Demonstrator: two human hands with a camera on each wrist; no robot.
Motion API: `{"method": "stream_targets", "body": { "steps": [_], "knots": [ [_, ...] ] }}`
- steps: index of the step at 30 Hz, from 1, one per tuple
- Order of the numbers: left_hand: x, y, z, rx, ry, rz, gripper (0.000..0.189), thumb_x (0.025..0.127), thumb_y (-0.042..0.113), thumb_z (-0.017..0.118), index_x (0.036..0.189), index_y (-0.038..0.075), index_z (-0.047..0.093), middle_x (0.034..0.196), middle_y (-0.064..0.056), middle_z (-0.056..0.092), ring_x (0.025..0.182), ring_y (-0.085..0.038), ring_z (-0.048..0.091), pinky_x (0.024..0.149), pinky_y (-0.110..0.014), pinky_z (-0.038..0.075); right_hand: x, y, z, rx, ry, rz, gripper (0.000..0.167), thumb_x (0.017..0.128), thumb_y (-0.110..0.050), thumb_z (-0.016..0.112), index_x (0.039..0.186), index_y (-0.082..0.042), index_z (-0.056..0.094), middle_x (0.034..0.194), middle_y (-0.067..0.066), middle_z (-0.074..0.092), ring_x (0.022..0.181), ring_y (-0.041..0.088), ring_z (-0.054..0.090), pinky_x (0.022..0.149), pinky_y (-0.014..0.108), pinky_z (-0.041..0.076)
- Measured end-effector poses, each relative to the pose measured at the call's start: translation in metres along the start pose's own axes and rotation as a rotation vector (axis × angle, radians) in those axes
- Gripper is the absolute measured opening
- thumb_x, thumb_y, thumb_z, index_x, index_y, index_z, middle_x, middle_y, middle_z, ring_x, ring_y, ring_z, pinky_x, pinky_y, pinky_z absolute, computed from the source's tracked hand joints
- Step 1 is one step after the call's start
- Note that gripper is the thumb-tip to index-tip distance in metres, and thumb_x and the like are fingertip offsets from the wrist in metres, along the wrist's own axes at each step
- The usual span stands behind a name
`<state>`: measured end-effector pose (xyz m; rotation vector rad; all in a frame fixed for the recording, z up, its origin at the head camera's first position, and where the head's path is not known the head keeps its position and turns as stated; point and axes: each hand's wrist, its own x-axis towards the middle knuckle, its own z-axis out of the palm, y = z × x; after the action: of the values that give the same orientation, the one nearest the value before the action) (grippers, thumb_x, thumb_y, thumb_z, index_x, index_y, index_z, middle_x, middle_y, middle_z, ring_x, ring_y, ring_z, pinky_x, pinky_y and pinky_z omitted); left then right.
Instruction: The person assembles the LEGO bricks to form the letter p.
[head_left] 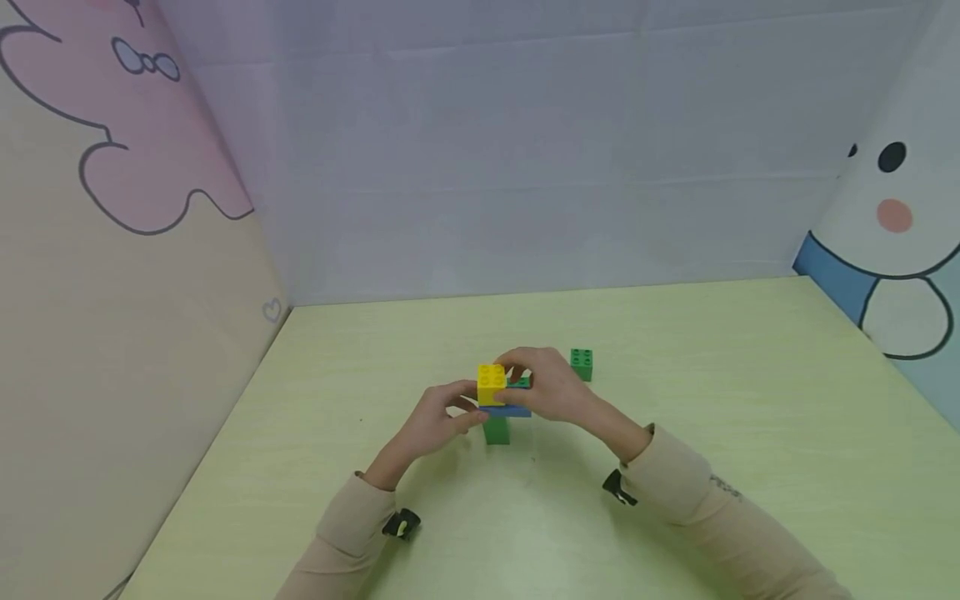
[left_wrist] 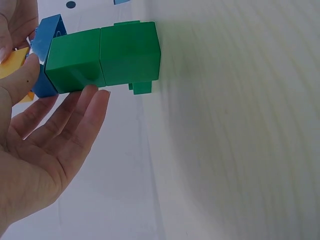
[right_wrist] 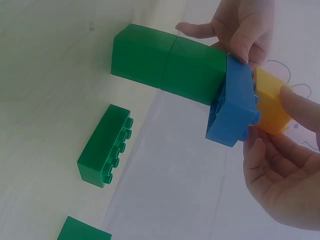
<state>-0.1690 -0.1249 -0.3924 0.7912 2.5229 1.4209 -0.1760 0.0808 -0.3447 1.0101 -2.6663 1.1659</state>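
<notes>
Two green bricks [right_wrist: 167, 65] stand stacked on the table, with a blue brick [right_wrist: 232, 102] across their top, jutting out to the right. My right hand [head_left: 553, 385] pinches a yellow brick [head_left: 491, 385] between thumb and fingers, right at the blue brick's studs. A narrow gap shows between yellow and blue in the right wrist view. My left hand [head_left: 438, 421] steadies the stack from the left, its thumb on the blue brick's end and its fingers behind. In the left wrist view those fingertips [left_wrist: 92, 100] lie along the upper green brick.
A long green brick [right_wrist: 102, 145] sits on the table behind the stack, mostly hidden in the head view. Another green brick [head_left: 581, 364] stands farther back to the right. Walls with cartoon prints border the pale table [head_left: 675, 400] on the left, back and right.
</notes>
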Motion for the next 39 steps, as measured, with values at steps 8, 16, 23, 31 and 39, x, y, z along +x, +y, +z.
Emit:
{"method": "stream_targets", "body": {
  "steps": [8,16,23,31,39],
  "knots": [
    [0.0008,-0.0081,0.0013,-0.007,0.007,0.002,0.034,0.086,0.013,0.063,0.118,0.003,0.056,0.109,-0.012,0.061,0.088,-0.024,0.062,0.058,-0.024,0.053,0.0001,-0.0028,0.0006,-0.035,0.002,-0.031,0.03,0.077,-0.014,0.073,0.103,-0.001,0.063,0.092,0.005,0.064,0.073,0.015,0.055,0.059,0.02,0.045],
    [0.0016,-0.0069,0.0048,0.028,0.026,0.045,0.034,0.086,0.013,0.063,0.117,0.002,0.057,0.106,-0.012,0.062,0.085,-0.025,0.062,0.057,-0.025,0.053,-0.0012,0.0015,0.0006,-0.051,0.003,-0.044,0.029,0.077,-0.013,0.073,0.102,-0.001,0.063,0.09,0.005,0.064,0.072,0.015,0.055,0.058,0.02,0.045],
    [0.0014,-0.0065,0.0072,0.034,0.047,0.045,0.033,0.085,0.013,0.064,0.116,0.003,0.058,0.105,-0.012,0.062,0.083,-0.024,0.062,0.056,-0.024,0.052,-0.0019,0.0036,-0.0003,-0.055,-0.009,-0.057,0.03,0.077,-0.012,0.073,0.102,0.0,0.063,0.091,0.005,0.064,0.072,0.013,0.054,0.06,0.02,0.046],
    [0.0004,-0.0068,0.007,0.01,0.049,0.031,0.033,0.085,0.013,0.064,0.116,0.003,0.058,0.105,-0.012,0.062,0.083,-0.025,0.062,0.054,-0.026,0.053,-0.0005,0.0024,-0.002,-0.073,-0.023,-0.081,0.03,0.077,-0.013,0.073,0.102,0.001,0.063,0.09,0.006,0.064,0.072,0.016,0.055,0.061,0.021,0.045],
    [0.0005,-0.0041,0.0064,-0.001,0.038,0.014,0.033,0.086,0.012,0.063,0.117,0.002,0.057,0.105,-0.013,0.061,0.083,-0.025,0.062,0.054,-0.033,0.054,0.0017,-0.0034,-0.0033,-0.12,-0.057,-0.015,0.033,0.077,-0.015,0.073,0.105,0.001,0.063,0.091,0.006,0.064,0.072,0.014,0.051,0.061,0.02,0.043]
  ]
}}
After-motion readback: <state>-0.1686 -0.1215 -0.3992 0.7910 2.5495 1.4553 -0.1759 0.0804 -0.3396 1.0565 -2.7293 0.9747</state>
